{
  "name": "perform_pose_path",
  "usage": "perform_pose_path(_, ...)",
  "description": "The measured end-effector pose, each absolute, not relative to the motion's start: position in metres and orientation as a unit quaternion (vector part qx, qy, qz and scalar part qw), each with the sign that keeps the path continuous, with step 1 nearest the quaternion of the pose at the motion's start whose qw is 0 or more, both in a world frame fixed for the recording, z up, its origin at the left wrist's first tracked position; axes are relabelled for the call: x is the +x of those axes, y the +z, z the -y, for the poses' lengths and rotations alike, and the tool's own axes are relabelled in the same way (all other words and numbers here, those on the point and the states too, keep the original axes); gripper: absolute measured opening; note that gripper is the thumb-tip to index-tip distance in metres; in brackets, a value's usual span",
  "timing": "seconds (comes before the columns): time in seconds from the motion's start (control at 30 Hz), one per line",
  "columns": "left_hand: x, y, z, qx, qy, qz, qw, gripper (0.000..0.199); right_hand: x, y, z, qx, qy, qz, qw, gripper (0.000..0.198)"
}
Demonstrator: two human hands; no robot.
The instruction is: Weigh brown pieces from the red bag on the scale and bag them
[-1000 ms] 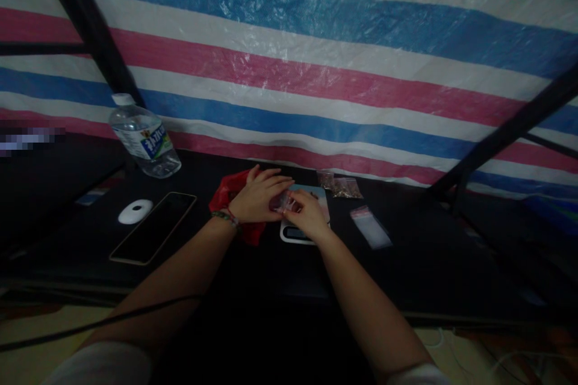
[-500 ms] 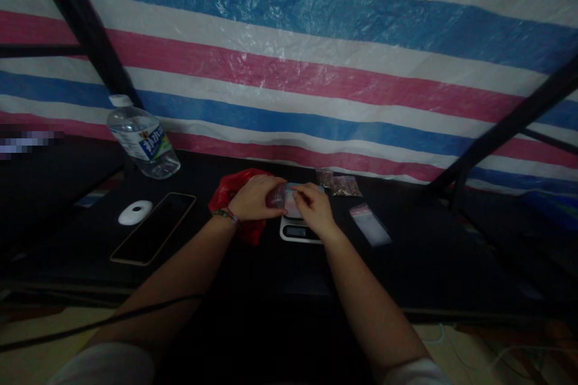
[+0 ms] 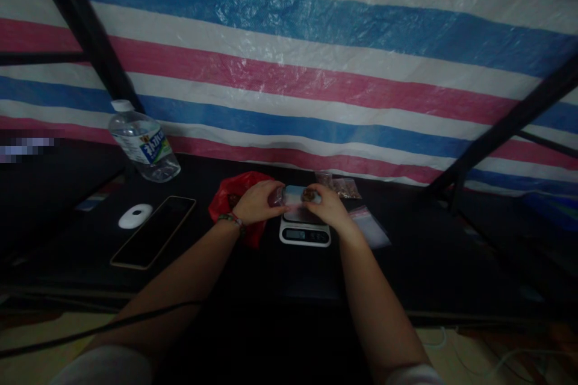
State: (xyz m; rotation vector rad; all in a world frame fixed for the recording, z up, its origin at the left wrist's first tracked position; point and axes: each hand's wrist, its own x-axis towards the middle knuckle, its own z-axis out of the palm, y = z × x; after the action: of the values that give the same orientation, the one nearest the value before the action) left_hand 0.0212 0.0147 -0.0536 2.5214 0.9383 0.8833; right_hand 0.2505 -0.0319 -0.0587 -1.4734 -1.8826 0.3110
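Between both hands a small clear zip bag (image 3: 295, 199) is stretched sideways just above a white kitchen scale (image 3: 306, 237). My left hand (image 3: 258, 202) pinches its left end. My right hand (image 3: 329, 207) grips the right end, where brown bits gather near the fingertips. The scale's display faces me, its digits too dim to read. Left of the scale, partly under my left hand, lies an open red plastic bag (image 3: 221, 191) with something brown inside. Filled zip bags (image 3: 347, 188) lie behind my right hand; a stack of flat zip bags (image 3: 372, 231) lies to its right.
A large clear plastic bottle (image 3: 147, 147) stands at the back left. A phone (image 3: 153, 233) and a white rounded gadget (image 3: 135, 216) lie on the black tabletop (image 3: 280, 280). Black metal bars slant up on both sides before a striped tarp (image 3: 289, 84). A dark cable crosses my left forearm.
My right hand has moved right, away from my left, drawing the zip bag out between them. Brown bits now show at its right end. More of the scale's front is uncovered.
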Motion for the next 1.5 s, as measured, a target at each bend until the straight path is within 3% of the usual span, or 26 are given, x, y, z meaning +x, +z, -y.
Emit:
perform_pose_path(0.1, 0.025, -0.053, -0.011, 0.881, 0.303, -0.321, 0.173, 0.059, 0.24, -0.056, 0.034, -0.53, 0.18, 0.707, 0.432, 0.045)
perform_pose_path(0.33, 0.03, -0.051, -0.003, 0.868, 0.306, -0.332, 0.208, 0.056, 0.227, -0.055, 0.039, -0.481, 0.244, 0.68, 0.496, 0.06)
perform_pose_path(0.57, 0.032, -0.053, -0.001, 0.854, 0.314, -0.334, 0.245, 0.055, 0.222, -0.057, 0.042, -0.458, 0.296, 0.653, 0.526, 0.034)
perform_pose_path(0.73, 0.033, -0.053, 0.002, 0.844, 0.333, -0.329, 0.262, 0.052, 0.217, -0.056, 0.045, -0.43, 0.287, 0.655, 0.551, 0.035)
perform_pose_path(0.83, 0.033, -0.053, 0.002, 0.827, 0.358, -0.323, 0.289, 0.048, 0.216, -0.058, 0.044, -0.426, 0.297, 0.639, 0.568, 0.046)
perform_pose_path(0.93, 0.03, -0.056, -0.004, 0.78, 0.422, -0.32, 0.333, 0.042, 0.216, -0.058, 0.043, -0.444, 0.27, 0.643, 0.563, 0.054)
perform_pose_path(1.17, 0.009, -0.053, -0.033, 0.556, 0.612, -0.296, 0.479, 0.038, 0.208, -0.061, 0.042, -0.463, 0.26, 0.667, 0.522, 0.041)
perform_pose_path(1.33, -0.032, -0.028, -0.041, 0.614, 0.572, -0.359, 0.409, 0.038, 0.194, -0.064, 0.041, -0.49, 0.29, 0.689, 0.448, 0.049)
perform_pose_path(1.5, -0.08, -0.015, -0.015, 0.745, 0.388, -0.501, 0.209, 0.04, 0.167, -0.048, 0.03, -0.447, 0.182, 0.803, 0.349, 0.04)
